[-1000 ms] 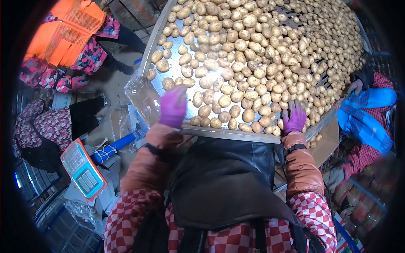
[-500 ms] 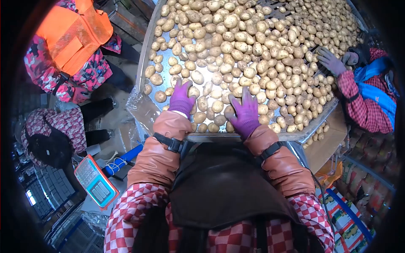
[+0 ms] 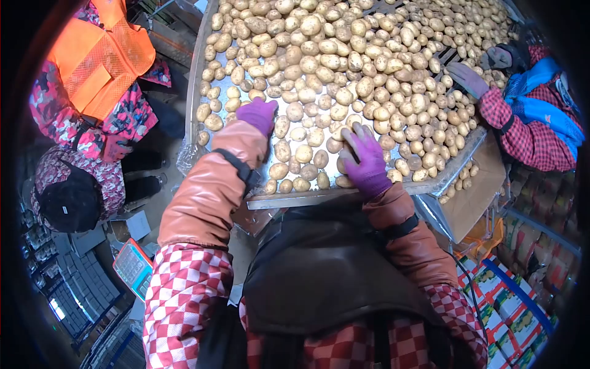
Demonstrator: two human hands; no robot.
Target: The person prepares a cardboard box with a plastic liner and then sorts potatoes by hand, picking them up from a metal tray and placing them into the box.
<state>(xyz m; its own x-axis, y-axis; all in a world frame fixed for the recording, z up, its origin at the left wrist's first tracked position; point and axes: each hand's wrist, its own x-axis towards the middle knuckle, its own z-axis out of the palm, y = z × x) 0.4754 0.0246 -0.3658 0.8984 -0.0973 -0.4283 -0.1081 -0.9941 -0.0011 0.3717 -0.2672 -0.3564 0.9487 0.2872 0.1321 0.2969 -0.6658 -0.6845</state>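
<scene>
Many loose potatoes [image 3: 302, 154] lie on a metal sorting table [image 3: 289, 200] in front of me. My left hand [image 3: 258, 115], in a purple glove, reaches over the left part of the potatoes. Its fingers are bent down and mostly hidden; whether a potato is inside them I cannot see. Just beyond it lies one potato [image 3: 256, 95]. My right hand [image 3: 367, 161], in a matching glove with greyish fingertips, rests among potatoes near the front edge. Its fingers are apart, with the fingertips by a potato [image 3: 353, 120] and the thumb towards the left.
Across the table at right, a co-worker's gloved hand [image 3: 468, 80] is at the potatoes. A person in an orange vest [image 3: 104, 61] and another in a dark cap [image 3: 70, 197] are at left. A scale [image 3: 133, 269] and a cardboard box [image 3: 476, 190] flank me.
My left hand has moved forward and its fingers have bent out of sight. The right hand has shifted slightly, fingers drawn closer together. The whole view has shifted a little.
</scene>
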